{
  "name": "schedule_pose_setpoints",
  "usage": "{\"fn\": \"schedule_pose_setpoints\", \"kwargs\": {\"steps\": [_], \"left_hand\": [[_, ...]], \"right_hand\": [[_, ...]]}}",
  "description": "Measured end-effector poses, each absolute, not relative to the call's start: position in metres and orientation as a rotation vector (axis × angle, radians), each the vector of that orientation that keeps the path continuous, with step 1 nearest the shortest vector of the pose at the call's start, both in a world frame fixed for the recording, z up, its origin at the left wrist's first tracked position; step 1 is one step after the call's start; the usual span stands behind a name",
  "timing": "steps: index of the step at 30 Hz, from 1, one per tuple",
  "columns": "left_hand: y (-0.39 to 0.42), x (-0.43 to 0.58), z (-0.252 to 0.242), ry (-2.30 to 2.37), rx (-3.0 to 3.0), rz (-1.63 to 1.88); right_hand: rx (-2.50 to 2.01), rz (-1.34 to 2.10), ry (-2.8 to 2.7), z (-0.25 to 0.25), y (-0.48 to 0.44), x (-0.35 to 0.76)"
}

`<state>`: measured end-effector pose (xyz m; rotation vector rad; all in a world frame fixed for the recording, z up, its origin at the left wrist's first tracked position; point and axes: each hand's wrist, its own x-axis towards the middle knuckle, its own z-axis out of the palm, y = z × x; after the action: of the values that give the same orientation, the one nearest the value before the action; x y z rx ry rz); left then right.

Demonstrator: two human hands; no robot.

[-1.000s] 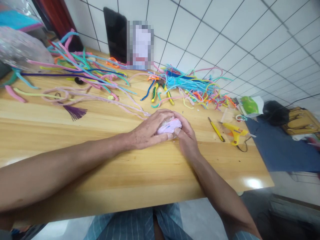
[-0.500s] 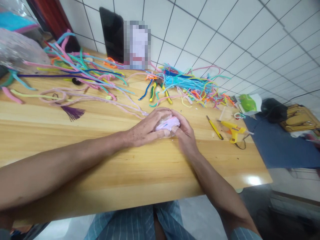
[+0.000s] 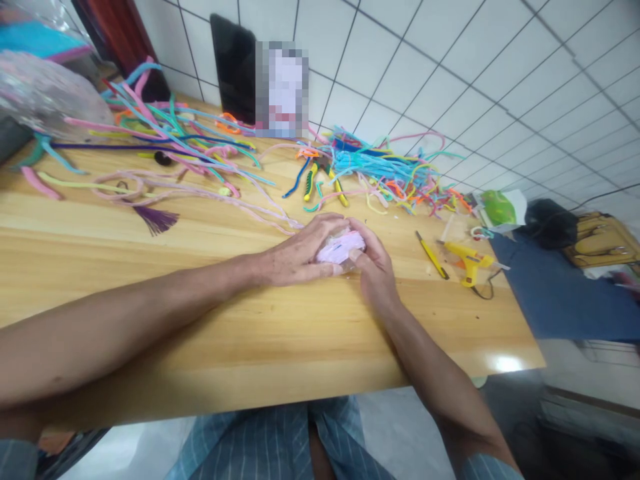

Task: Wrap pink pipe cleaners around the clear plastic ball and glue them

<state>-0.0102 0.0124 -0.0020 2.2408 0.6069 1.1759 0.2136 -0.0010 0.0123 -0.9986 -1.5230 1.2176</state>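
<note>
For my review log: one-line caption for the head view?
Both hands, left hand and right hand, cup a pale pink bundle on a wooden table.

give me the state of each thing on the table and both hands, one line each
left hand: cupped over the pink bundle
right hand: gripping the bundle's other side
pink bundle: pressed between both hands, on the table
glue gun: lying on its side, untouched
yellow knife: lying flat
pliers: lying among loose pipe cleaners
purple tassel: lying flat, fringe spread
</note>
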Motion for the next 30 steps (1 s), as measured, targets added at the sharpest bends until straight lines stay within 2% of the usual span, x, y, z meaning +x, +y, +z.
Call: {"fn": "schedule_pose_setpoints", "kwargs": {"steps": [23,30], "left_hand": [[0.014,-0.004,0.028,0.608,1.948,1.039],[0.014,0.009,0.008,0.696,1.878,1.213]], "right_hand": [[-1.046,1.271,-1.381,0.03,0.003,0.207],[-1.073,1.115,-1.525,0.024,0.003,0.215]]}}
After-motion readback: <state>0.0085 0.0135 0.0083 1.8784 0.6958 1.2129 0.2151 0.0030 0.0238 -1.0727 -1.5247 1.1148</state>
